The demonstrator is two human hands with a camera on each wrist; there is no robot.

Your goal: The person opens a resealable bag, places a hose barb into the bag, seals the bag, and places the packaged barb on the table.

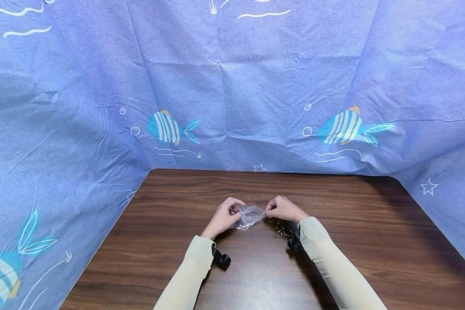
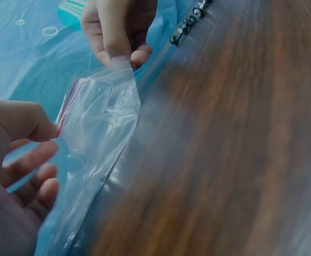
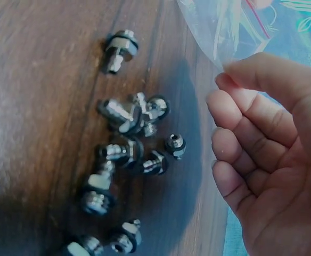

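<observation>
A clear plastic zip bag (image 1: 249, 216) with a red stripe along its mouth is stretched between both hands above the table. My left hand (image 1: 225, 217) pinches the bag at the red-striped edge, thumb on top, as the left wrist view shows. With thumb and forefinger, my right hand (image 1: 284, 209) pinches a corner of the bag, its other fingers curled beside it. Several small metal threaded fittings (image 3: 121, 109) with black rings lie loose on the wood, close beside the right hand. In the head view they sit partly under the right wrist.
The dark wood-grain table (image 1: 170, 198) reaches out on all sides of the hands. A blue fabric sheet (image 1: 224, 86) with fish prints hangs behind it and at the sides. Black wrist cameras (image 1: 221, 259) are strapped below both hands.
</observation>
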